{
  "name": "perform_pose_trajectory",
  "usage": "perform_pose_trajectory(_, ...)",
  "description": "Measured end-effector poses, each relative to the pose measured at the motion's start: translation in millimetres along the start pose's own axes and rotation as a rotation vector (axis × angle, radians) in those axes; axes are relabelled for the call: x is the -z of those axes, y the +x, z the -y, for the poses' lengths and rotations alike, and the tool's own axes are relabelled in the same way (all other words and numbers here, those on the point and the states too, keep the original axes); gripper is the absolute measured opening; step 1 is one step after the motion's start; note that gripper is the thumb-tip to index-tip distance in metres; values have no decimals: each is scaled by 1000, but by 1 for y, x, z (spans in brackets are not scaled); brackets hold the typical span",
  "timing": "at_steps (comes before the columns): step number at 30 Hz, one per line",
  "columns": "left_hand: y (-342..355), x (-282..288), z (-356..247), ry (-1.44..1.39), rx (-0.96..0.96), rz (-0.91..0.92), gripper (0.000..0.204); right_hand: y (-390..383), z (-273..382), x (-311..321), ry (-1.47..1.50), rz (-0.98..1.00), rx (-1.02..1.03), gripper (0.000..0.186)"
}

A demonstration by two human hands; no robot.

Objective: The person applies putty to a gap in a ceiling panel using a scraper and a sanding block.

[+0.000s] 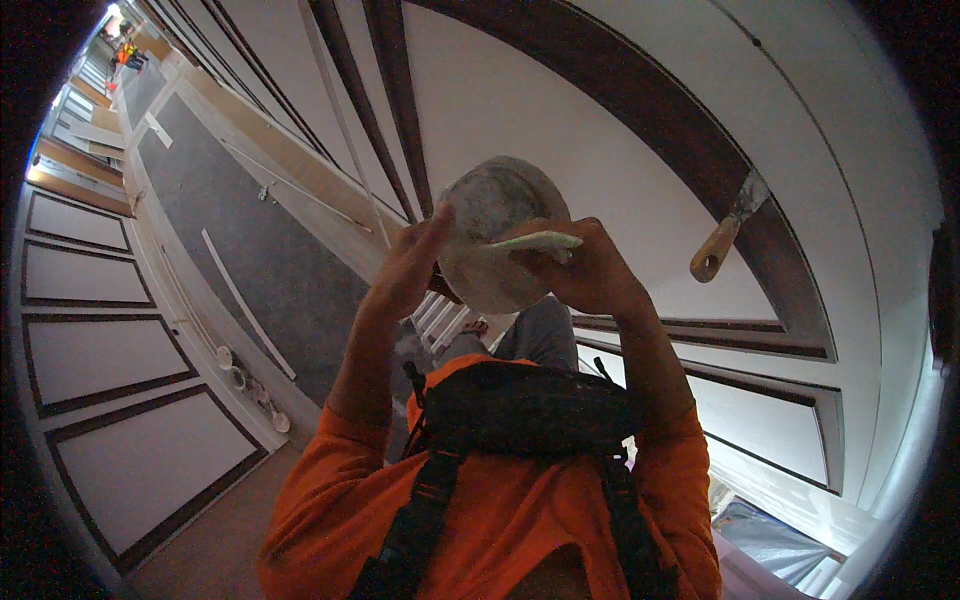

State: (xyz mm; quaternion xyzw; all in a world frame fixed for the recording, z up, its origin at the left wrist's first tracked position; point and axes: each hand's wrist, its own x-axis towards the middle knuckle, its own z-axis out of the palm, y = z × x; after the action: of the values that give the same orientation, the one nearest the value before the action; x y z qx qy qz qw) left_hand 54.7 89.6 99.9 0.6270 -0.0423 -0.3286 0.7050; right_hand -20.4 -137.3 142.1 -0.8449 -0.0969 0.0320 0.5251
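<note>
The white panelled wall (620, 130) with its dark brown trim fills most of your view, curving over your head and down both sides. Below it, at the bottom of the picture, are your orange shirt (480, 520) and the black chest harness (520, 410) strapped over it.

Both your forearms rise from that shirt toward the middle of the view. Between them you hold up a round, shallow pan (495, 235), grey and smeared with pale filler, just in front of the wall. Your left hand (410, 265) supports it from the left, thumb up along the rim and palm against its side; the fingers there are wrapped behind the pan, so grasping it. Your right hand (585, 270) is clenched around a putty knife (535, 241), whose pale, filler-coated blade lies across the face of the pan, pointing left and touching it.

A second putty knife (728, 228), with a tan wooden handle and a metal blade, sits well to the right of your hands, its blade against the dark trim and its handle hanging down.

Low on the left, small pale round things (240, 375) lie along the base of the wall; what they are is too small to tell.
</note>
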Motion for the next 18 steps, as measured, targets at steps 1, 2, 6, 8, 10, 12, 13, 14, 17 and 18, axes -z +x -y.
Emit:
perform_pose_trajectory(1,1,0,3,4,-23,4,78,0,-3,-5,20,-14,46,19)
perform_pose_trajectory(2,2,0,4,8,-46,7,78,0,-5,-8,40,-28,93,20)
perform_pose_trajectory(6,3,0,4,53,-16,10,79,-1,-11,-4,-125,48,151,21)
perform_pose_trajectory(8,4,1,5,60,-7,15,79,-4,-2,-2,-93,73,133,20)
perform_pose_trajectory(10,6,3,11,39,-8,31,80,-4,6,7,-106,139,6,19)
perform_pose_trajectory(12,8,5,14,12,-11,44,81,-4,7,10,-128,154,-106,19)
perform_pose_trajectory(13,8,5,15,4,-10,47,81,-5,5,9,-144,136,-153,20)
perform_pose_trajectory(14,7,5,13,15,-9,49,81,-5,2,8,-160,118,-200,20)
perform_pose_trajectory(17,4,2,5,77,2,50,81,-5,-14,4,-202,104,-69,25)
perform_pose_trajectory(18,3,1,2,94,11,44,81,-5,-20,3,-189,110,-67,25)
